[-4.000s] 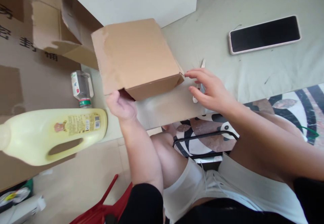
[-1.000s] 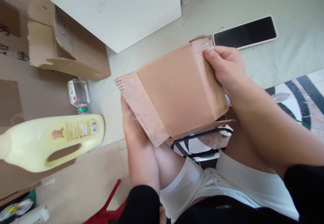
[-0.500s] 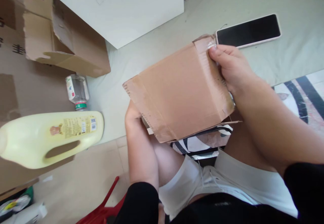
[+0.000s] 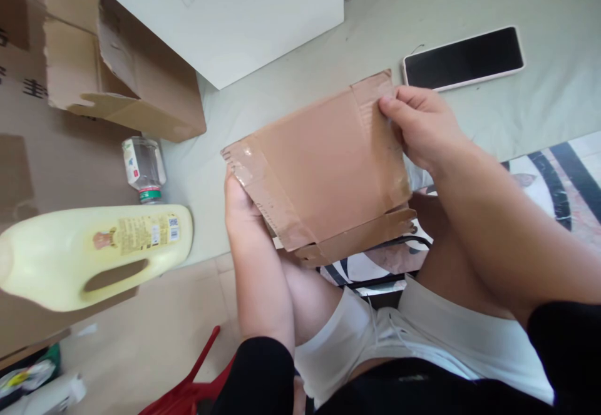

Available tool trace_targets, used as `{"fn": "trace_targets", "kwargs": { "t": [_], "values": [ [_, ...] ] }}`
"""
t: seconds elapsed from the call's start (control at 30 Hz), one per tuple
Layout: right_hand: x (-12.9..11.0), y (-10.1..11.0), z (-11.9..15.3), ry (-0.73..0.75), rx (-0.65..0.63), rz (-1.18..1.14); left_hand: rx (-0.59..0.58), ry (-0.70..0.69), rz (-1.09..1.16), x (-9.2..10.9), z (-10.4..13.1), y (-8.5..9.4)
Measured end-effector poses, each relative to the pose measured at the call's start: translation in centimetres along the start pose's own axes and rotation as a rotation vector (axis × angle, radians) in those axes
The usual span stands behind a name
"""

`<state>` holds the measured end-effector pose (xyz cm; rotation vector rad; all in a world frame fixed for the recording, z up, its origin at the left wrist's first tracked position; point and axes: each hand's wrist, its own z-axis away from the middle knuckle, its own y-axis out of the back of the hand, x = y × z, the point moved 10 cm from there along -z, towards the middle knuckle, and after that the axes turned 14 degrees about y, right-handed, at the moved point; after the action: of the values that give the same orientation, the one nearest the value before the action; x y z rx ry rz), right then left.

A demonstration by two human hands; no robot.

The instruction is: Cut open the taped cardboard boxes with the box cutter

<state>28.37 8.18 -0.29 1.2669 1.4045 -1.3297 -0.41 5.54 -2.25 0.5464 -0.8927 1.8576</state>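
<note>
A flattish brown cardboard box (image 4: 323, 158) is held above my lap, tilted so its broad face looks up at me. Clear tape glints along its left and right edges, and a narrow flap hangs at the near edge. My right hand (image 4: 420, 121) pinches the upper right edge, thumb on top and fingers behind. At the left edge my left hand (image 4: 240, 199) grips the box, most of its fingers hidden underneath. Just beyond my right hand lies a phone (image 4: 464, 58) with a dark screen.
To the left lie a pale yellow jug (image 4: 70, 252) and a clear bottle (image 4: 144, 168) with a green cap. An opened cardboard box (image 4: 154, 83) stands behind them. A white box (image 4: 263, 14) is at the back; something red (image 4: 192, 390) is low on the left.
The cardboard box has shifted slightly left and tipped, so its near flap shows more. My right hand has moved a little left with it, and my left hand has moved up along its edge.
</note>
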Motion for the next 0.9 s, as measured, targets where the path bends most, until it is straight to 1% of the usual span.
{"fn": "trace_targets", "kwargs": {
  "t": [0.07, 0.1, 0.17, 0.23, 0.3, 0.37, 0.43, 0.5, 0.53, 0.57, 0.6, 0.63, 0.7, 0.73, 0.77, 0.8, 0.83, 0.9],
  "values": [
    [-0.1, -0.8, 0.0, 0.024, -0.055, -0.021, -0.048, 0.002, 0.004, 0.3, -0.2, -0.5],
    [-0.2, -1.1, 0.0, 0.04, -0.065, -0.023, -0.079, -0.024, 0.007, 0.7, -0.1, -0.8],
    [-0.6, -1.0, 0.1, 0.077, -0.026, -0.006, -0.145, -0.113, 0.0, 1.7, 0.4, -1.5],
    [-1.0, -0.5, 0.2, 0.101, 0.066, 0.003, -0.164, -0.203, -0.066, 2.3, 0.9, -1.8],
    [-1.1, 0.0, 0.2, 0.077, 0.133, -0.001, -0.109, -0.241, -0.167, 2.3, 0.9, -1.5],
    [-1.2, 0.8, 0.0, 0.041, 0.183, -0.007, -0.025, -0.293, -0.211, 2.8, 0.9, -0.7],
    [-1.5, 2.3, -0.5, 0.026, 0.238, -0.022, 0.029, -0.398, -0.162, 4.2, 1.1, 0.2],
    [-2.2, 3.9, -1.0, 0.048, 0.284, -0.028, 0.07, -0.483, -0.073, 5.7, 1.2, 1.2],
    [-2.5, 4.4, -1.2, 0.063, 0.278, -0.026, 0.088, -0.495, -0.025, 6.2, 1.1, 1.7],
    [-2.7, 4.4, -1.3, 0.07, 0.242, -0.026, 0.109, -0.487, 0.022, 6.5, 0.8, 2.2],
    [-2.6, 3.7, -1.3, 0.057, 0.166, -0.036, 0.136, -0.467, 0.064, 6.5, 0.4, 2.7],
    [-2.3, 2.5, -1.0, 0.024, 0.06, -0.058, 0.167, -0.446, 0.099, 6.5, 0.1, 3.1],
    [-1.6, -0.6, 0.4, -0.051, -0.161, -0.082, 0.213, -0.415, 0.147, 6.1, -0.5, 3.3],
    [-1.4, -1.9, 1.2, -0.074, -0.236, -0.069, 0.218, -0.401, 0.16, 5.8, -0.7, 3.2],
    [-1.2, -3.0, 1.9, -0.091, -0.28, -0.047, 0.208, -0.382, 0.17, 5.5, -0.9, 2.9],
    [-1.0, -3.8, 2.6, -0.109, -0.285, -0.028, 0.184, -0.36, 0.179, 5.1, -1.1, 2.5],
    [-0.8, -4.2, 3.1, -0.138, -0.262, -0.021, 0.155, -0.335, 0.185, 4.7, -1.2, 2.0],
    [-0.6, -4.3, 3.9, -0.213, -0.156, -0.055, 0.097, -0.296, 0.186, 4.2, -1.3, 1.2]
  ]
}}
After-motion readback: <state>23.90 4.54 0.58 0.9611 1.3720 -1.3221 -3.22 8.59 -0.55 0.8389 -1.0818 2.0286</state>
